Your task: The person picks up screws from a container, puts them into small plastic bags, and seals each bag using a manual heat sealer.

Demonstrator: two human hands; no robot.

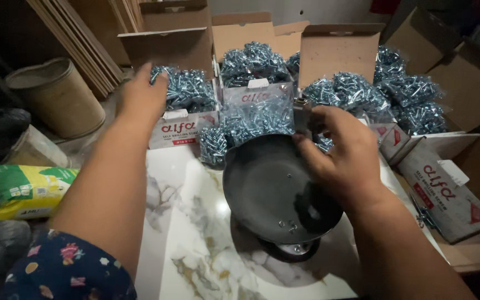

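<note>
Your left hand (143, 97) is stretched forward, fingers spread and curling down onto a clear bag of screws (187, 89) that sits in the open white carton (181, 126) at the left of the row; it touches the bag, but I judge the grasp not yet closed. Moving right, the dark round pan (273, 189) stands tilted over the marble-patterned slab (195, 244) (on what looks like a scale base, mostly hidden) — only a few loose screws (289, 225) lie near its low edge. Your right hand (340, 155) pinches the pan's far rim between thumb and fingers. Further right, more filled bags (356, 91) are heaped in and on open cartons, and one closed box (445, 194) lies on its side. Assessment: the pan is nearly empty, many bags stand packed, and the bag under your left hand is not lifted.
</note>
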